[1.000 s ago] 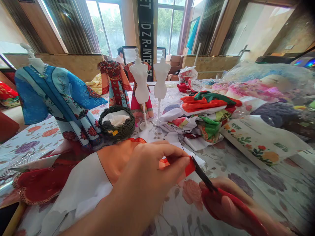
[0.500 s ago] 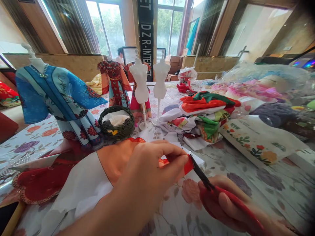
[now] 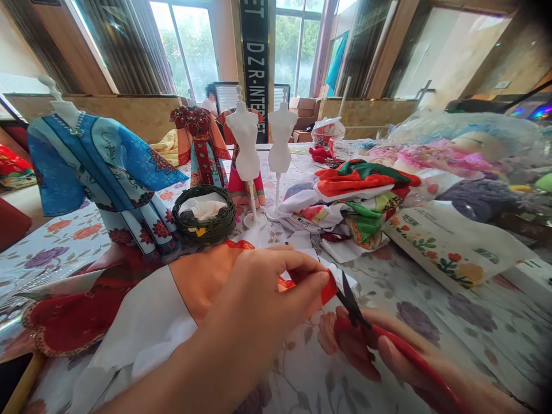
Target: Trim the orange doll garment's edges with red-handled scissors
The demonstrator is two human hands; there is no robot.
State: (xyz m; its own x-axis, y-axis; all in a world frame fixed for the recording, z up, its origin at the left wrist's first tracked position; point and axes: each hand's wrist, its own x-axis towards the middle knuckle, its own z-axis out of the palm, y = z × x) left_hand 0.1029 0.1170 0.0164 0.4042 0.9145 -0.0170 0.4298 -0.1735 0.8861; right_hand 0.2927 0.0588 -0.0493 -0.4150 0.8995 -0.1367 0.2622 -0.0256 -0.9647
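Note:
My left hand [image 3: 267,287] pinches the edge of an orange and white printed cloth [image 3: 202,276], near a red strip [image 3: 329,288] that sticks out past the fingertips. Fingers of my right hand [image 3: 414,356] are wrapped round the red handles of the scissors [image 3: 354,313]. Their dark blades stand apart, with the tips close beside the end of the red strip. Part of the cloth is hidden behind my left hand and forearm.
Beyond my hands are a dark wicker basket [image 3: 204,215], two white mannequins [image 3: 245,144] and a blue robe [image 3: 107,155] on a stand. Folded colourful cloths [image 3: 366,195] and a floral white packet [image 3: 452,244] lie to the right. A person sits far back.
The scissor blades have opened and the fingers of my right hand have spread with the handles. My left hand and the cloth have hardly moved.

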